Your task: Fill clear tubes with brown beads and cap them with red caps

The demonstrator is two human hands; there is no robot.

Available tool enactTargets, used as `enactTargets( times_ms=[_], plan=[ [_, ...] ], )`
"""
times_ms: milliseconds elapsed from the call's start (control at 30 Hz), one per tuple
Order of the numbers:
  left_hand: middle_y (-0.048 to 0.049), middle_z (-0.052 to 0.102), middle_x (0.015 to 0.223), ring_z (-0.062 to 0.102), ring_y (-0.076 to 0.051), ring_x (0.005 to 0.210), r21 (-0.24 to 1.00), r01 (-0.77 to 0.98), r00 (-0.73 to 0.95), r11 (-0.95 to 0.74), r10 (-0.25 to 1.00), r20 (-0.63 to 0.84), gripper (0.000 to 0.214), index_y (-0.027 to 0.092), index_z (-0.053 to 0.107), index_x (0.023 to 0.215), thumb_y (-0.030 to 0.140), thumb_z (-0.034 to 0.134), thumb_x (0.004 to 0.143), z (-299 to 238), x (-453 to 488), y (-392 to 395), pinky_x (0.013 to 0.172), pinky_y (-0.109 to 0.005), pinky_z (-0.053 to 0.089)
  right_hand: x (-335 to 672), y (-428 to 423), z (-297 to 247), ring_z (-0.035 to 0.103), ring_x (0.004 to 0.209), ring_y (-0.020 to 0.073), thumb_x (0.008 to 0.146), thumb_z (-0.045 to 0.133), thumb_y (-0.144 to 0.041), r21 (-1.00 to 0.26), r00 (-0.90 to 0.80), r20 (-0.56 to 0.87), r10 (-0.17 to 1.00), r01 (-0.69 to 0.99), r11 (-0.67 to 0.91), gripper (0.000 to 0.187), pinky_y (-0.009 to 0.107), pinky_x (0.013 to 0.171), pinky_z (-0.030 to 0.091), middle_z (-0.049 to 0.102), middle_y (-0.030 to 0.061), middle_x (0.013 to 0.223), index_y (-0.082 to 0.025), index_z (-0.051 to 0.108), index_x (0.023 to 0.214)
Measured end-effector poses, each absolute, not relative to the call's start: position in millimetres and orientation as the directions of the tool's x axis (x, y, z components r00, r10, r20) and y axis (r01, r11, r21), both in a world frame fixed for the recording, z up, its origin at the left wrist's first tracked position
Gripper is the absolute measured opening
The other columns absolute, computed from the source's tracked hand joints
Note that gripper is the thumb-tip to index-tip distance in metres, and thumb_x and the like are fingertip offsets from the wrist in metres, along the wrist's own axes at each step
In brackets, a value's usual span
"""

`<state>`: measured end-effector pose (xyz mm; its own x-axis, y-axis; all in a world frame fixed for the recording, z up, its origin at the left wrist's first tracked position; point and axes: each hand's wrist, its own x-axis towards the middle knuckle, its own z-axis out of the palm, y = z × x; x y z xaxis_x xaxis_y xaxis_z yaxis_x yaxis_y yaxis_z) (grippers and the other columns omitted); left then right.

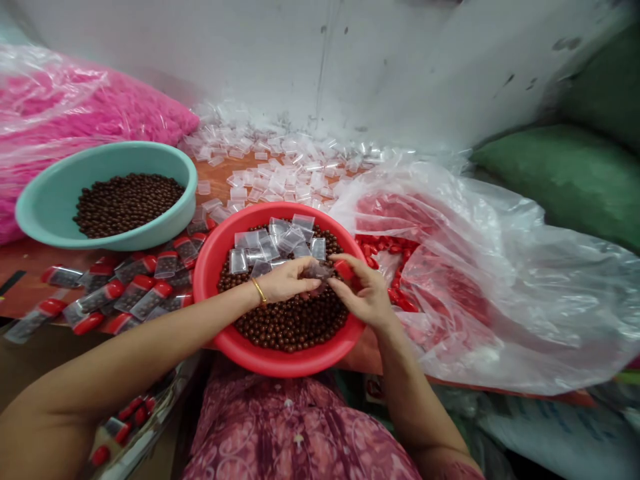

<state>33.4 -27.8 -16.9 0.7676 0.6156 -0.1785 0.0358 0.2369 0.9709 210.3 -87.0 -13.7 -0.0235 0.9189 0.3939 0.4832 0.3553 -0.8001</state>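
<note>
Over the red basin (280,365), my left hand (287,281), with a gold bangle at the wrist, is closed on a small clear plastic container (320,271) with dark content. My right hand (367,293) holds a red cap (344,269) against its fingers, its thumb and fingertip close to the container's right end. Whether they touch the container I cannot tell. Shiny brown balls (285,333) fill much of the basin. Several clear containers (267,247) lie on top of the balls, just beyond my left hand.
Left stands a teal basin (45,207) of brown balls, before a bag of pink pieces (100,107). Filled, red-capped containers (140,293) lie near the table's front edge; others sit in a holder below. Clear containers (280,177) cover the back. Right lies a plastic bag (500,267) with red caps (400,300).
</note>
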Motion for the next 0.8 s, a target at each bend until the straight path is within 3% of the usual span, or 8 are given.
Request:
enactTargets(
  times_ms=[100, 267, 367, 467, 567, 667, 733, 800],
  plan=[
    [0.0017, 0.054, 0.078, 0.052, -0.010, 0.070, 0.980, 0.012, 0.766, 0.199, 0.628, -0.137, 0.025, 0.015, 0.052, 0.089, 0.028, 0.064, 0.072, -16.2, 33.7, -29.1, 0.065, -0.024, 0.044, 204.2, -84.0, -11.7, 0.066, 0.078, 0.0182, 0.079, 0.059, -0.029, -0.756, -0.136, 0.397, 0.908, 0.513, 0.407, 0.023, 0.031, 0.072, 0.053, 0.072, 0.0050, 0.089, -0.020, 0.068, 0.099],
    [0.0011, 0.055, 0.080, 0.051, -0.010, 0.071, 0.987, 0.019, 0.748, 0.160, 0.653, -0.120, 0.023, 0.015, 0.055, 0.094, 0.021, 0.061, 0.073, -11.5, 35.2, -28.6, 0.064, -0.022, 0.044, 202.5, -83.4, -14.6, 0.067, 0.078, 0.0181, 0.077, 0.063, -0.030, -0.830, 0.022, 0.410, 0.912, 0.424, 0.363, 0.024, 0.031, 0.072, 0.053, 0.072, 0.0054, 0.090, -0.020, 0.068, 0.097],
    [0.0017, 0.055, 0.080, 0.051, -0.009, 0.070, 0.987, 0.017, 0.735, 0.161, 0.667, -0.122, 0.029, 0.014, 0.055, 0.095, 0.015, 0.063, 0.067, -13.7, 36.7, -26.6, 0.061, -0.020, 0.043, 204.5, -84.9, -14.3, 0.062, 0.065, 0.0145, 0.078, 0.060, -0.034, -0.903, 0.162, 0.317, 0.934, 0.352, 0.246, 0.025, 0.028, 0.063, 0.050, 0.069, 0.0025, 0.076, -0.019, 0.067, 0.096],
    [0.0026, 0.054, 0.077, 0.050, -0.007, 0.065, 0.981, 0.024, 0.744, 0.194, 0.651, -0.147, 0.032, 0.013, 0.055, 0.095, 0.011, 0.064, 0.064, -17.4, 36.7, -25.9, 0.057, -0.019, 0.043, 205.4, -84.5, -13.4, 0.051, 0.050, 0.0099, 0.081, 0.055, -0.039, -0.938, 0.127, 0.202, 0.971, 0.310, 0.155, 0.030, 0.024, 0.053, 0.043, 0.057, -0.0027, 0.058, -0.017, 0.066, 0.096],
    [0.0016, 0.058, 0.078, 0.054, -0.007, 0.065, 0.966, 0.014, 0.746, 0.260, 0.640, -0.183, 0.031, 0.013, 0.055, 0.095, 0.011, 0.064, 0.065, -17.6, 35.2, -25.5, 0.056, -0.019, 0.044, 205.6, -82.6, -14.5, 0.048, 0.049, 0.0097, 0.080, 0.052, -0.039, -0.913, 0.103, 0.183, 0.978, 0.387, 0.130, 0.030, 0.023, 0.051, 0.040, 0.056, -0.0023, 0.059, -0.015, 0.066, 0.091],
    [-0.0004, 0.063, 0.081, 0.058, -0.008, 0.069, 0.949, -0.049, 0.698, 0.312, 0.690, -0.191, 0.030, 0.014, 0.055, 0.096, 0.010, 0.063, 0.067, -13.5, 33.2, -22.5, 0.058, -0.018, 0.045, 206.2, -80.2, -13.0, 0.055, 0.057, 0.0136, 0.081, 0.047, -0.033, -0.746, 0.150, 0.216, 0.965, 0.662, 0.064, 0.026, 0.025, 0.056, 0.042, 0.062, 0.0026, 0.067, -0.014, 0.065, 0.086],
    [-0.0007, 0.065, 0.081, 0.060, -0.008, 0.067, 0.937, -0.122, 0.640, 0.327, 0.748, -0.177, 0.030, 0.014, 0.055, 0.094, 0.010, 0.063, 0.066, -9.8, 31.5, -18.8, 0.057, -0.018, 0.046, 205.4, -77.4, -8.4, 0.060, 0.069, 0.0172, 0.084, 0.045, -0.028, -0.495, 0.063, 0.166, 0.984, 0.868, 0.028, 0.026, 0.026, 0.061, 0.043, 0.066, 0.0069, 0.079, -0.015, 0.065, 0.092],
    [-0.0007, 0.066, 0.082, 0.062, -0.009, 0.067, 0.921, -0.207, 0.588, 0.329, 0.794, -0.152, 0.031, 0.015, 0.055, 0.093, 0.010, 0.065, 0.064, -6.4, 29.5, -14.9, 0.058, -0.019, 0.047, 201.7, -72.9, -2.6, 0.063, 0.080, 0.0200, 0.085, 0.043, -0.023, -0.210, -0.094, -0.008, 0.996, 0.973, 0.090, 0.027, 0.026, 0.063, 0.043, 0.067, 0.0106, 0.096, -0.015, 0.065, 0.100]
  ],
)
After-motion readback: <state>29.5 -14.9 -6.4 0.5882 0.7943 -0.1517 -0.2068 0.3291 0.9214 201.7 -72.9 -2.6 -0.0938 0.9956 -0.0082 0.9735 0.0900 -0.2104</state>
